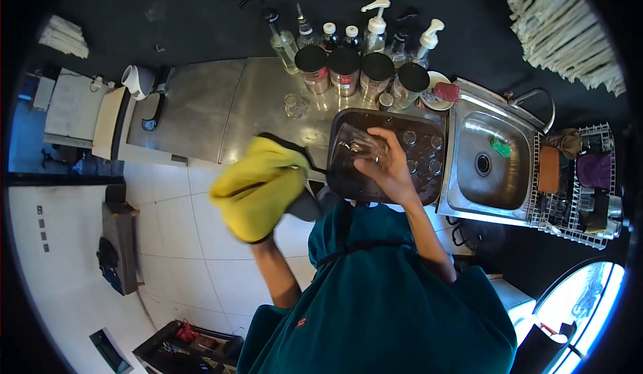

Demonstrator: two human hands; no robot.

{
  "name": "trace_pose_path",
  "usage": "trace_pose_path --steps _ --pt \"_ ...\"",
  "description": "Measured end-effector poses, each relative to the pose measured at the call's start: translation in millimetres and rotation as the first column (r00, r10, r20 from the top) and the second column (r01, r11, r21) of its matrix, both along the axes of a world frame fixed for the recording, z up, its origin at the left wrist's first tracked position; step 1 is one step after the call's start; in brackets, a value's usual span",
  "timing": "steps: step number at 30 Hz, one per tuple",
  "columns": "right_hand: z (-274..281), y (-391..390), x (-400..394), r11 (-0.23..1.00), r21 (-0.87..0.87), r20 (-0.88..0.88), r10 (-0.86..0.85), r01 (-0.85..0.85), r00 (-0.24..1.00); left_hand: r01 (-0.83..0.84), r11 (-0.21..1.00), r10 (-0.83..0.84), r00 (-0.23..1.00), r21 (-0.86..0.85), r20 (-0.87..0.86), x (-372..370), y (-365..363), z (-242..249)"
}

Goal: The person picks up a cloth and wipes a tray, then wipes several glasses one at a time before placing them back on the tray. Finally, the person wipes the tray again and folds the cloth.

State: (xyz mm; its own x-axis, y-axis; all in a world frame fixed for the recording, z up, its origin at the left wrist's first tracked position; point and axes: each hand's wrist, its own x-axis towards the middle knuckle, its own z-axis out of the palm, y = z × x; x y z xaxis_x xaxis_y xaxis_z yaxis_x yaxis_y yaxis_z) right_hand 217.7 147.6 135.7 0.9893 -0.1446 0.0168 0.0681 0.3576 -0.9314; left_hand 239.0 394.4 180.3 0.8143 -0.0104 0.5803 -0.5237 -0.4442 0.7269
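Observation:
My right hand (392, 168) is closed around a clear drinking glass (355, 141), which it holds tilted above a dark brown tray (439, 193). In the tray stand several more clear glasses (410, 137). A yellow cloth with a dark edge (258, 183) covers my left hand (264, 243), which carries it to the left of the tray, in front of the counter. Its fingers are hidden under the cloth, and the cloth is smeared by motion.
Several black-lidded jars (345, 72) and pump bottles (375, 29) line the wall behind the tray. A small glass (295, 106) sits on the steel counter (258, 99). To the right are a sink (499, 186) with a green scrubber (500, 147) and a wire rack (576, 230).

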Motion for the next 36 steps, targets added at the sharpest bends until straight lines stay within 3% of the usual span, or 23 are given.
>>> trace_pose_path --steps 1,2,4,7,8,9,11,12,15,18,25,29,31,33,34,36 --pt "-15.5 -2.3 13.4 0.994 -0.111 -0.069 -0.005 -0.003 0.998 -0.062 0.998 0.061 0.997 -0.003 -0.051 -0.1 12.2 12.5" --pt "-28.3 -2.0 28.3 0.993 -0.113 -0.073 0.013 -0.021 0.997 -0.240 0.929 0.191 0.963 -0.282 -0.190 -4.8 27.9 2.2" --pt "-52.1 3.2 60.4 0.937 -0.347 -0.119 -0.008 -0.034 0.993 -0.394 0.661 0.247 0.918 -0.638 -0.310 -5.4 45.5 8.4" --pt "-69.4 18.8 115.1 0.807 -0.588 -0.069 0.024 -0.060 0.997 -0.365 0.548 0.227 0.931 -0.752 -0.287 0.1 59.7 8.3" --pt "-72.5 26.5 134.2 0.723 -0.685 -0.054 0.064 -0.084 0.996 -0.376 0.544 0.239 0.926 -0.750 -0.291 1.0 66.3 3.1" --pt "-80.0 35.1 154.7 0.724 -0.684 -0.056 0.076 -0.094 0.996 -0.376 0.546 0.234 0.927 -0.749 -0.294 5.2 70.9 2.2" --pt "-100.8 51.5 190.8 0.546 -0.837 -0.004 0.066 -0.039 0.998 -0.372 0.549 0.214 0.928 -0.749 -0.305 13.2 77.0 1.4" --pt "-106.1 59.2 207.4 0.543 -0.839 -0.001 0.071 -0.040 0.997 -0.365 0.548 0.201 0.931 -0.753 -0.305 18.8 78.6 0.7" --pt "-106.6 81.3 238.5 0.343 -0.914 -0.209 0.056 -0.215 0.976 -0.354 0.554 0.156 0.933 -0.753 -0.324 29.0 82.4 -2.5" --pt "-119.7 96.1 259.3 0.237 -0.906 -0.344 0.065 -0.349 0.937 -0.338 0.566 0.107 0.935 -0.752 -0.339 40.5 84.2 -6.4" --pt "-165.9 110.4 275.0 0.076 -0.937 -0.335 0.075 -0.340 0.939 -0.299 0.609 -0.015 0.922 -0.735 -0.387 47.7 78.4 -11.2" --pt "-175.2 113.4 268.3 0.068 -0.942 -0.326 0.039 -0.328 0.945 -0.219 0.643 -0.136 0.910 -0.734 -0.391 55.4 60.8 -8.5" --pt "-180.4 107.7 250.3 0.222 -0.958 -0.182 0.022 -0.183 0.983 -0.160 0.646 -0.248 0.881 -0.746 -0.404 57.0 39.0 -13.3" --pt "-169.7 94.0 220.6 0.300 -0.948 -0.102 0.017 -0.103 0.995 -0.101 0.632 -0.381 0.823 -0.769 -0.421 53.8 8.8 -22.1" --pt "-164.4 78.0 198.1 0.289 -0.952 -0.112 -0.029 -0.099 0.993 -0.071 0.620 -0.440 0.792 -0.781 -0.422 52.4 -5.5 -25.5" --pt "-158.4 61.1 153.4 0.422 -0.901 -0.100 0.028 -0.102 0.995 -0.025 0.604 -0.525 0.740 -0.797 -0.421 46.8 -26.6 -28.6"
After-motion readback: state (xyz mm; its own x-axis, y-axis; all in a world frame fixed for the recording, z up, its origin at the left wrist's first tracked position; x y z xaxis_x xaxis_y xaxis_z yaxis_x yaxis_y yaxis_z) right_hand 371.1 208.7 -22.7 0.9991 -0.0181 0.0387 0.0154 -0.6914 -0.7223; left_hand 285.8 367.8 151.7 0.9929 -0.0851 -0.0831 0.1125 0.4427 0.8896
